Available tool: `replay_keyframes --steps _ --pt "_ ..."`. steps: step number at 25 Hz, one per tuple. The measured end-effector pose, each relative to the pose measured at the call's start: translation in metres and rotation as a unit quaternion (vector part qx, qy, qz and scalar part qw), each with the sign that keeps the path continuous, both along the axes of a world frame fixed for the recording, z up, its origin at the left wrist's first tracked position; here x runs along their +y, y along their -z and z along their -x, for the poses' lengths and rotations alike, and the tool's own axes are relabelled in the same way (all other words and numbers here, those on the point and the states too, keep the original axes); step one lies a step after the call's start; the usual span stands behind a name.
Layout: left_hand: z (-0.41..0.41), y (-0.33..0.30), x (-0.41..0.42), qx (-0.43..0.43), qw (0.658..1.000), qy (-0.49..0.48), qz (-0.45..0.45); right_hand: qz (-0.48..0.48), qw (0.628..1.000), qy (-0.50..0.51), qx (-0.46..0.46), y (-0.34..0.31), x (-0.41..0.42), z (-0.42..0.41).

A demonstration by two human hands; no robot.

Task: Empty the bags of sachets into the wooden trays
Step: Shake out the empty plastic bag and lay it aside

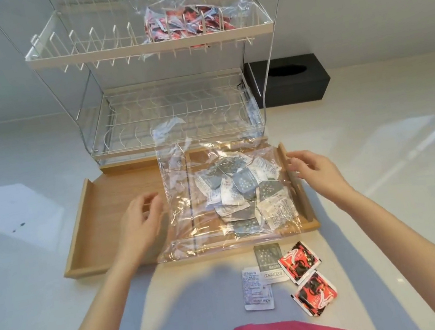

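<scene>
My left grip [140, 222] and right grip [314, 169] are both wide, holding nothing, at 9 and 3 o'clock of the clear bag of sachets [232, 191]. It lies full over the wooden tray [90, 225], so I judge emptying is just starting; next I must pinch its corners and tip it.

Two clear bags: one [224, 192] lies over the wooden tray [97, 229], one [192, 15] sits on the rack [131, 46], which has two tiers. The single tray has two compartments. Four loose sachets lie on the counter [42, 283]: two red-and-black [299, 262] [314, 293], one grey [269, 261], one white [256, 289]. Those inside the bags are too heaped to count. One black box [291, 80]. Two hands, left [140, 222] and right [318, 173].
</scene>
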State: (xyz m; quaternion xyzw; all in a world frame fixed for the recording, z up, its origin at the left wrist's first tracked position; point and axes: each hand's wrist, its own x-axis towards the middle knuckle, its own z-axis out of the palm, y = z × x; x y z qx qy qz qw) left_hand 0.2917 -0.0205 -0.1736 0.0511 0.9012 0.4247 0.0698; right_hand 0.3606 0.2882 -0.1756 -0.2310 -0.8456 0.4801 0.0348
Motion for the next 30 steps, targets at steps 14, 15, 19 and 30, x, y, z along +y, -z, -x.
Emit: replay_keyframes --steps 14,15,19,30 --pt "0.029 0.010 0.035 -0.165 0.948 -0.171 -0.214 0.184 0.974 0.128 -0.006 0.015 -0.020 0.046" --pt "0.027 0.007 0.033 -0.159 0.945 -0.169 -0.232 0.192 0.972 0.133 0.002 0.012 -0.020 0.044" --pt "0.016 -0.006 0.024 -0.118 0.951 -0.113 -0.264 0.204 0.971 0.121 0.027 -0.004 -0.021 0.031" --pt "0.006 -0.033 -0.006 -0.050 0.975 0.068 -0.207 0.083 0.992 -0.018 0.095 -0.039 -0.006 0.001"
